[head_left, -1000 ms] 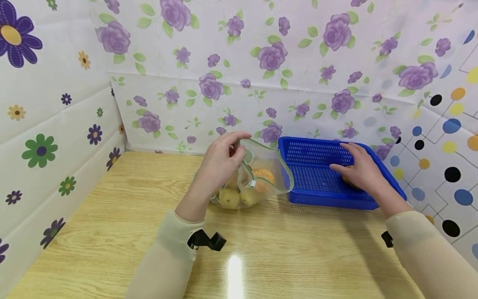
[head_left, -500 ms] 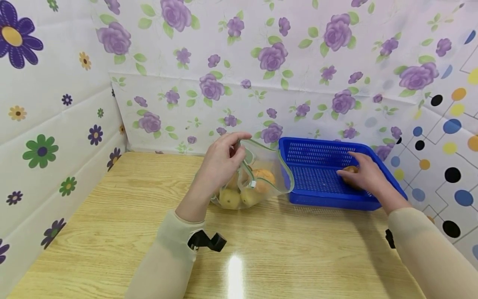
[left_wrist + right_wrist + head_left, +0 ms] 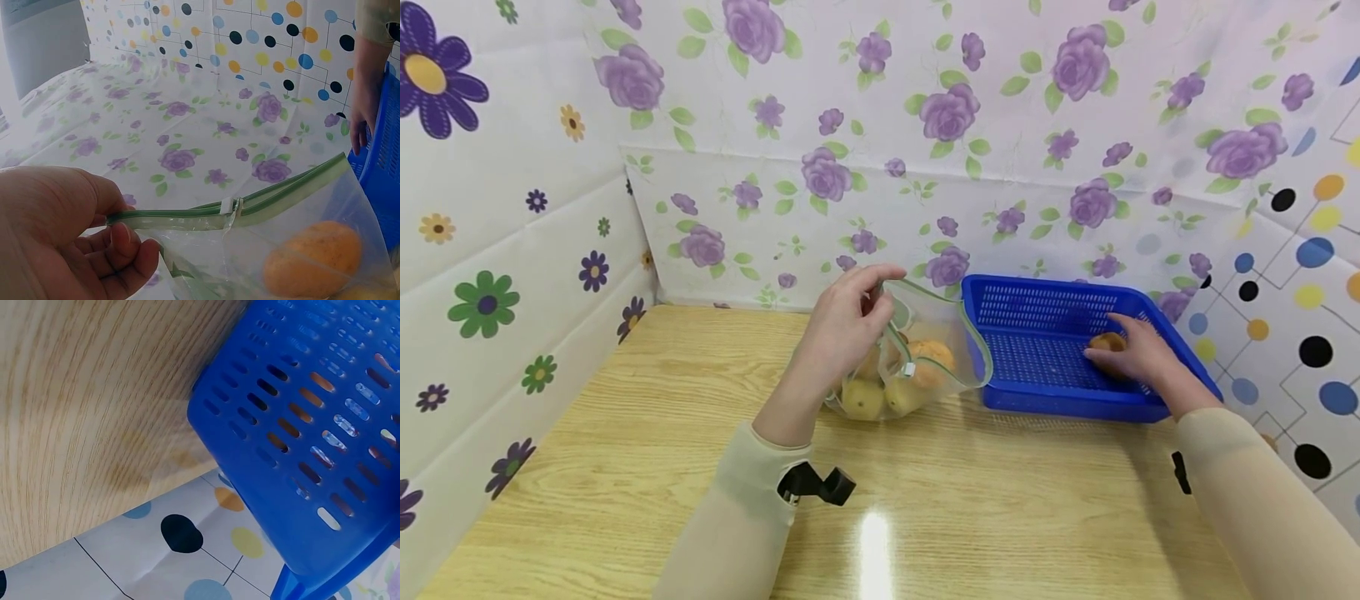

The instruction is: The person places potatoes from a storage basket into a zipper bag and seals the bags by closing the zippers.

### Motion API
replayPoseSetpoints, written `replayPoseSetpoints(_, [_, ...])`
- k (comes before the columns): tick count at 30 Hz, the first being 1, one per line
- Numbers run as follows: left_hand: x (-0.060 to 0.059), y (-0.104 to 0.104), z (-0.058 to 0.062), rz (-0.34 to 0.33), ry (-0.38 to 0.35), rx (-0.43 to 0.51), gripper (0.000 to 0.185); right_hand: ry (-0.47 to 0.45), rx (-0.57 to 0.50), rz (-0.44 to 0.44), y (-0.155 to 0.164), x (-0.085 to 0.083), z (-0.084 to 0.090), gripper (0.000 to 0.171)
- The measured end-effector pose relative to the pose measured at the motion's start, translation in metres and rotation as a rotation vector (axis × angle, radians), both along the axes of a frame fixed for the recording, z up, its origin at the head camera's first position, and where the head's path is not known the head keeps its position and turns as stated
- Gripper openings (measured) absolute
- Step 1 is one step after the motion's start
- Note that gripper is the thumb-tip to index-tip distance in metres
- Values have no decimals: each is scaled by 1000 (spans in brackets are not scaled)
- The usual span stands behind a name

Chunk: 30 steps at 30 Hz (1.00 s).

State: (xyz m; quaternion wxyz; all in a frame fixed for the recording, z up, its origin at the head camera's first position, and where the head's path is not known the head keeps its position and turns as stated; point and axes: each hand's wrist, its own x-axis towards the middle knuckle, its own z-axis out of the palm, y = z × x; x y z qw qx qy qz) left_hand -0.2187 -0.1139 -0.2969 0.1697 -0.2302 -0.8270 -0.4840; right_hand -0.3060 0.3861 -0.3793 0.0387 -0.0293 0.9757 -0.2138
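My left hand pinches the green-edged rim of a clear zip bag, whose mouth stands open. Inside it lie an orange-coloured oval fruit and several others, including yellow-green round ones. A white slider sits on the zip track in the left wrist view. My right hand reaches into the blue plastic basket, thumb and fingers about a brownish round fruit at the basket's right end. The right wrist view shows the basket's slotted wall, which hides most of that hand.
The basket stands just right of the bag, near the back of a wood-grain table. Patterned sheets rise behind and on both sides, with purple roses on the back one. Black camera mounts sit on the wrists.
My right hand has lowered over the brownish fruit, shifted a little right, and its fingers have closed in around it. The left hand and the bag have stayed in place.
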Motion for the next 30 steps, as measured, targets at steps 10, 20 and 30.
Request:
replayPoseSetpoints(10, [0, -1, -1, 4, 8, 2, 40, -49, 20, -20, -2, -3, -5, 104])
replayPoseSetpoints(20, [0, -2, -1, 3, 5, -1, 40, -75, 19, 12, -3, -3, -7, 94])
replayPoseSetpoints(30, [-1, -2, 0, -4, 12, 3, 39, -75, 21, 9, 2, -8, -11, 84])
